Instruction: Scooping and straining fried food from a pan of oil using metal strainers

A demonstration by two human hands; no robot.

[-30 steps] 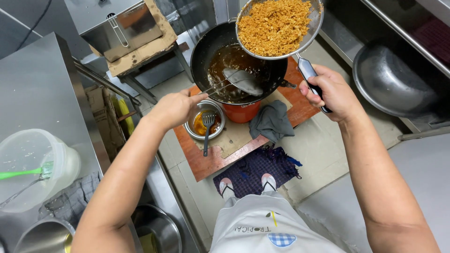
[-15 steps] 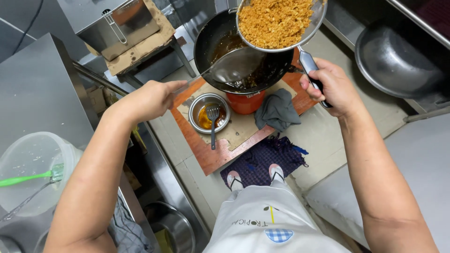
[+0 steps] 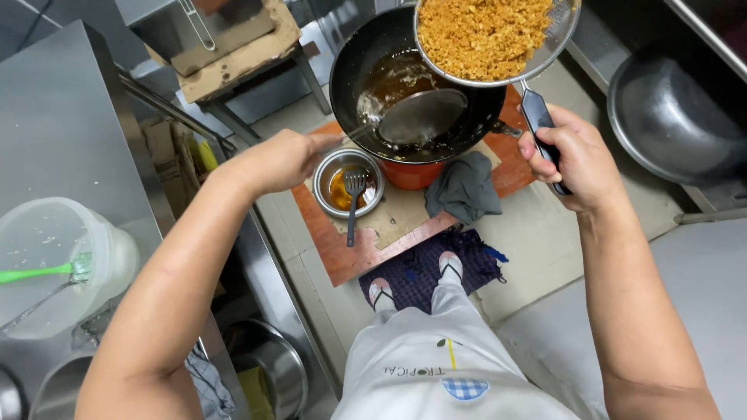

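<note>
Over the wok's (image 3: pixel 366 62) rim, right hand (image 3: pixel 580 159) clenched around strainer (image 3: pixel 490 39) handle, left hand (image 3: pixel 284 159) closed on ladle (image 3: pixel 420 117).

Bright, even overhead light, glare on the oil in the wok (image 3: pixel 405 85) between both hands, edges bowed by wide-angle distortion, focus sharp

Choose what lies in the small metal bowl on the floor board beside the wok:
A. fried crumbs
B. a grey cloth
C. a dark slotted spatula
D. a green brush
C: a dark slotted spatula rests with its head in the small metal bowl, over orange liquid, its handle pointing out over the rim.
</note>
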